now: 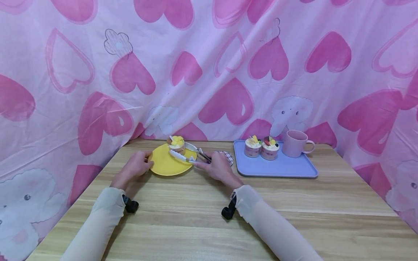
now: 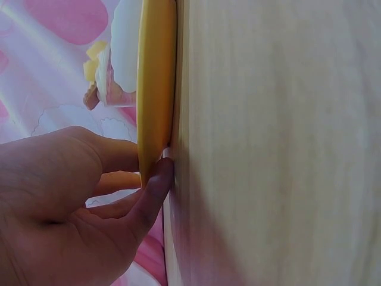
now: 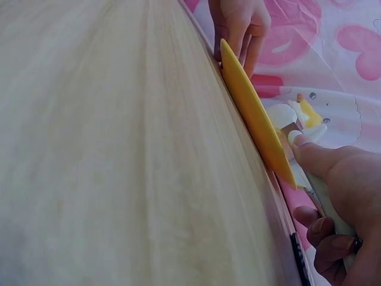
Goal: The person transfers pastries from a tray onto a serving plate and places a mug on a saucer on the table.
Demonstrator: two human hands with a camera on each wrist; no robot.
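My left hand (image 1: 138, 165) pinches the left rim of a yellow plate (image 1: 163, 165). In the left wrist view, fingers (image 2: 156, 189) lie on both sides of the plate's edge, close over the table. Toward the plate's back right is a small dessert cup (image 1: 177, 143) topped with yellow pieces and a brown bit. My right hand (image 1: 219, 166) grips a pair of tongs (image 1: 177, 156), whose white ends reach over the plate on either side of the cup. The right wrist view shows the thumb (image 3: 306, 150) along one tong arm, with the other fingers curled underneath.
Right of the plate lies a blue tray (image 1: 274, 171). It bears two dessert cups, one with yellow pieces (image 1: 253, 148) and one with red fruit (image 1: 270, 149), plus a pink mug (image 1: 295, 145). A checked round piece (image 1: 227, 156) lies behind my right hand. A heart-patterned curtain (image 1: 225, 101) hangs behind the table.
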